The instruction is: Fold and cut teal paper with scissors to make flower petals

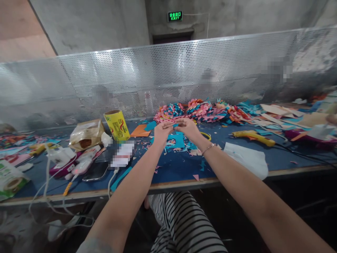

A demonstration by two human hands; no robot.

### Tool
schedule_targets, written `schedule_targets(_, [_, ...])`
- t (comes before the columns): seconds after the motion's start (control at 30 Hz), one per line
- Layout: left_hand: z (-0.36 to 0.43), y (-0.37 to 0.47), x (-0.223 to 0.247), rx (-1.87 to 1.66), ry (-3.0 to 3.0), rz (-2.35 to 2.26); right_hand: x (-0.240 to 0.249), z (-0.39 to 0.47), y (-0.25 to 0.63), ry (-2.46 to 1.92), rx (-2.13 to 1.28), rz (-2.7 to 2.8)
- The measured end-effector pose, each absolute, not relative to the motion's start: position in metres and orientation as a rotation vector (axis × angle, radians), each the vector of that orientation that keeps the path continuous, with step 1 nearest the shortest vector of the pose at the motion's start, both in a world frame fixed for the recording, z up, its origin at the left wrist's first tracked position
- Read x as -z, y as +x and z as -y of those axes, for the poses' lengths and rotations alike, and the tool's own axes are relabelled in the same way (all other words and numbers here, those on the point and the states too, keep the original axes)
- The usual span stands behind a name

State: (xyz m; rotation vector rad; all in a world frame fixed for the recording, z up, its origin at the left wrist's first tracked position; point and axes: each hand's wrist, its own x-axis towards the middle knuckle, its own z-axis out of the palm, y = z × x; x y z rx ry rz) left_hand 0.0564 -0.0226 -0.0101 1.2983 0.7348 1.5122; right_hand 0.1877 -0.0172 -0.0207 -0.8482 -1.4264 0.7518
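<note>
My blue desk [237,160] is littered with paper scraps and runs along a perforated metal screen [131,80], bare concrete walls and a green exit sign [175,16] behind it. Paper rosettes [195,109] lie just beyond my left hand [162,130] and right hand [188,128], both pinching one small blue paper piece [176,125]; a yellow glue gun [253,136] lies to the right, a phone [96,170] and snack bags [86,135] to the left

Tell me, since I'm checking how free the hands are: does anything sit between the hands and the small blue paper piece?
Nothing visible does. The left hand and right hand already meet on the blue paper piece, pinching it above the blue table. How the fingers close on it is too small to tell.
</note>
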Motion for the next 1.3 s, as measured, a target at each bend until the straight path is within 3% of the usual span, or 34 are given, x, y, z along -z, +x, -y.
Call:
schedule_targets(0.2, [0.0219, 0.0572, 0.0105, -1.531, 1.281, -0.702, 0.0176, 0.0225, 0.1857, -0.803, -0.741, 1.436])
schedule_targets(0.47, [0.0239, 0.0569, 0.0038, -1.514, 1.087, -0.745, 0.0182, 0.0246, 0.1863, -0.746, -0.268, 1.741])
schedule_targets(0.7, [0.0256, 0.0555, 0.0021, -1.504, 1.007, -0.735, 0.0202, 0.0249, 0.1867, -0.785, -0.118, 1.81])
schedule_targets(1.0, [0.0245, 0.0558, 0.0042, -1.474, 1.008, -0.728, 0.0182, 0.0258, 0.1881, -0.819, -0.017, 1.795])
schedule_targets(1.3, [0.0238, 0.0558, 0.0048, -1.471, 1.008, -0.783, 0.016, 0.0261, 0.1889, -0.826, -0.122, 1.813])
